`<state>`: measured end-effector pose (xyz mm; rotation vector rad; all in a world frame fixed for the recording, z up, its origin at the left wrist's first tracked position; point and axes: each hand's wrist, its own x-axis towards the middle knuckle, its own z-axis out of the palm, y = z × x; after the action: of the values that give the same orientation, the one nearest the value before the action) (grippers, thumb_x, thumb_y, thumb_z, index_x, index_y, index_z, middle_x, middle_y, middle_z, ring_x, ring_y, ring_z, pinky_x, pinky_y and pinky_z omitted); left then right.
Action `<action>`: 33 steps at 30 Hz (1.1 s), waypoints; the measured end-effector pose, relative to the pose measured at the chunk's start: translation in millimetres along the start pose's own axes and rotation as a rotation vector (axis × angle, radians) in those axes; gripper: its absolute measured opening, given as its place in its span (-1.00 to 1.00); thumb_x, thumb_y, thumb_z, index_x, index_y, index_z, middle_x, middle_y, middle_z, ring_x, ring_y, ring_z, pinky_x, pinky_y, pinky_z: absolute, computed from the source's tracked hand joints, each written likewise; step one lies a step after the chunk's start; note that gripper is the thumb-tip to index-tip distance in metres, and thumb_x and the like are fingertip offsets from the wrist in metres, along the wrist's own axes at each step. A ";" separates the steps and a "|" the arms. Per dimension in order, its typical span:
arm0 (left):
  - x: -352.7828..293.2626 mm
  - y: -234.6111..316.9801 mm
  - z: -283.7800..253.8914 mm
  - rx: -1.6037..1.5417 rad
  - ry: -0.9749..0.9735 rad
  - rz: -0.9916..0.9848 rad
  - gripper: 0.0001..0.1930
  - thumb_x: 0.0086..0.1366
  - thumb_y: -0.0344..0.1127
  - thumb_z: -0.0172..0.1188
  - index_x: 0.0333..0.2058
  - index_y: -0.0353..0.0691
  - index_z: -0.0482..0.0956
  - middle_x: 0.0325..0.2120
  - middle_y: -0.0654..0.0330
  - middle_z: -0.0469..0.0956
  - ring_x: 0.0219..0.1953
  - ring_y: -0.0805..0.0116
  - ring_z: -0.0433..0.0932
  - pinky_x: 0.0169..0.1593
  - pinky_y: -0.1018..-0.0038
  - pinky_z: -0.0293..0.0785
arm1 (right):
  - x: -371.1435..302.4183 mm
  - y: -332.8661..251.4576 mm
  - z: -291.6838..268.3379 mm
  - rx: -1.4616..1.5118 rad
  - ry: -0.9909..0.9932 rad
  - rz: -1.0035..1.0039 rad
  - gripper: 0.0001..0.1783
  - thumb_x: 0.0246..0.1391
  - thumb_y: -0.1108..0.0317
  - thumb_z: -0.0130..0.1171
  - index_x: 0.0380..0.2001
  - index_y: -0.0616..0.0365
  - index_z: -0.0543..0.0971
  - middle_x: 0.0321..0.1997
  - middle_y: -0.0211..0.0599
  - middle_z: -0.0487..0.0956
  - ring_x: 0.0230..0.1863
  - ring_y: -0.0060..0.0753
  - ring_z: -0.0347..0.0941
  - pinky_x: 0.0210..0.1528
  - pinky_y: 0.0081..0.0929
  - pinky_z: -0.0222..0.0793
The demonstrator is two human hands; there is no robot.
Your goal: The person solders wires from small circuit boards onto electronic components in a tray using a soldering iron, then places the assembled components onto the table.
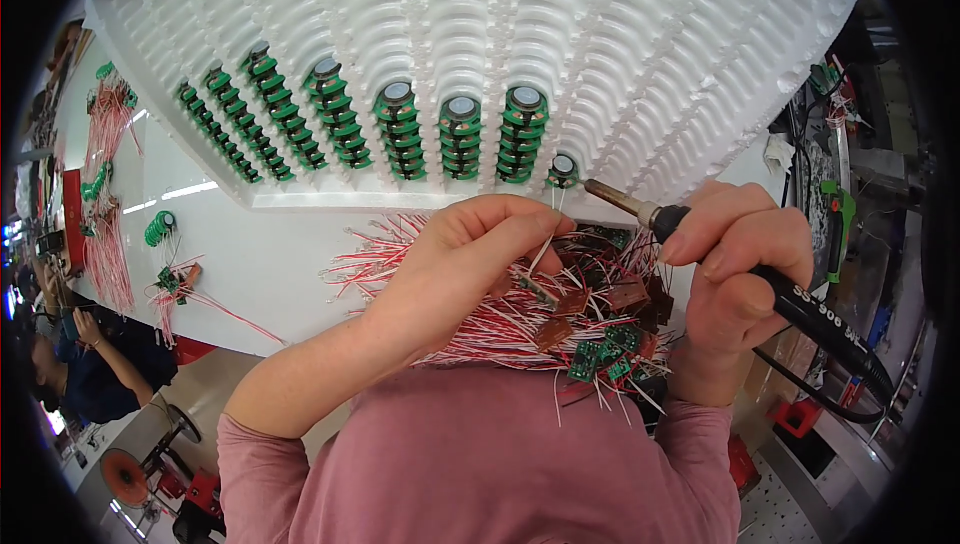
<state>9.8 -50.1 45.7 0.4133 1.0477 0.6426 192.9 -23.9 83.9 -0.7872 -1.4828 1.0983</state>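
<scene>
My left hand [470,249] is closed, thumb and forefinger pinching thin white wires [556,226]. These wires rise to a small round green part with a dark, grey-topped disc [564,166], which sits at the near edge of a white foam tray [350,201]. In my right hand [740,254] is a soldering iron [668,220], its fingers wrapped round the black handle. The iron's tip points left, close beside the round part; whether they touch I cannot tell. Under my left hand lies a heap of red and white wires [490,339] with small green and brown circuit boards [585,359].
Several rows of round green parts [402,139] stand in the tray's grooves. On the white table at left lie a loose green coil-like stack [160,228] and wire bundles [107,254]. The iron's black cable [835,409] loops at right. Another person [105,364] works at far left.
</scene>
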 end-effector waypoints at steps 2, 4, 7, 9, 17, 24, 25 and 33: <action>-0.7 -3.0 -0.3 -0.025 -0.028 0.025 -0.80 0.18 -0.31 0.01 -0.28 -0.27 0.49 -0.51 0.27 0.52 -0.50 0.67 0.41 -0.51 0.78 0.27 | 0.1 -1.9 -1.1 0.009 0.032 0.010 -0.59 -0.14 -0.01 0.16 -0.56 0.14 0.36 -0.57 -0.23 0.45 -0.52 -0.48 0.35 -0.47 -0.63 0.28; -2.3 -3.6 0.7 -0.014 -0.004 0.048 -0.79 0.17 -0.33 0.04 -0.24 -0.25 0.49 -0.48 0.27 0.53 -0.45 0.66 0.44 -0.50 0.78 0.28 | 0.4 -1.6 -2.5 0.015 0.025 0.005 -0.57 -0.14 -0.04 0.15 -0.57 0.13 0.35 -0.57 -0.24 0.45 -0.52 -0.49 0.35 -0.47 -0.64 0.27; -5.2 4.3 12.5 -0.013 0.024 0.042 -0.79 0.15 -0.35 0.06 -0.23 -0.25 0.49 -0.44 0.26 0.54 -0.41 0.66 0.46 -0.51 0.79 0.29 | -1.0 -2.6 -7.4 0.019 0.010 -0.014 -0.57 -0.14 -0.04 0.15 -0.58 0.13 0.35 -0.58 -0.24 0.45 -0.52 -0.49 0.35 -0.48 -0.64 0.27; -5.5 4.7 11.5 -0.020 0.011 0.042 -0.78 0.15 -0.35 0.06 -0.22 -0.25 0.48 -0.44 0.26 0.54 -0.40 0.65 0.46 -0.52 0.79 0.29 | -1.2 -2.8 -6.9 0.021 0.024 -0.005 -0.56 -0.14 -0.04 0.14 -0.58 0.13 0.35 -0.58 -0.24 0.45 -0.53 -0.49 0.35 -0.48 -0.64 0.27; -5.8 0.3 6.4 -0.085 0.016 0.014 -0.80 0.14 -0.38 0.08 -0.22 -0.23 0.46 -0.38 0.23 0.52 -0.36 0.58 0.47 -0.42 0.73 0.38 | -0.5 -5.6 -8.3 0.020 0.061 0.001 -0.57 -0.13 -0.03 0.14 -0.59 0.13 0.35 -0.59 -0.24 0.44 -0.55 -0.49 0.34 -0.49 -0.64 0.26; -53.8 13.8 22.1 0.020 -0.127 0.258 -0.86 0.16 -0.47 0.04 -0.27 -0.30 0.40 -0.36 0.20 0.49 -0.30 0.51 0.46 -0.31 0.64 0.40 | -3.3 -47.4 -18.4 -0.361 -0.061 -0.405 -0.55 -0.04 -0.12 -0.03 -0.62 0.05 0.26 -0.74 -0.46 0.32 -0.70 -0.58 0.23 -0.62 -0.60 0.00; -62.5 15.7 24.1 0.130 -0.153 0.340 -0.85 0.14 -0.47 0.06 -0.28 -0.31 0.43 -0.40 0.27 0.48 -0.44 0.64 0.37 -0.43 0.71 0.28 | -4.0 -57.6 -19.2 -0.489 -0.086 -0.410 -0.57 -0.10 -0.10 0.05 -0.61 0.07 0.34 -0.71 -0.41 0.38 -0.69 -0.54 0.25 -0.61 -0.58 0.01; -105.9 11.3 38.5 0.432 -0.131 0.692 -0.85 0.07 -0.52 0.10 -0.32 -0.29 0.48 -0.48 0.30 0.50 -0.58 0.73 0.36 -0.56 0.76 0.23 | -15.0 -87.1 17.8 -0.680 -0.306 -0.275 -0.72 -0.39 0.28 0.30 -0.50 0.10 0.50 -0.67 -0.46 0.43 -0.65 -0.47 0.33 -0.61 -0.57 0.13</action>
<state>4.4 -112.6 140.0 1.2111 0.9066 0.9822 185.9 -72.4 159.5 -0.8546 -2.2006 0.5078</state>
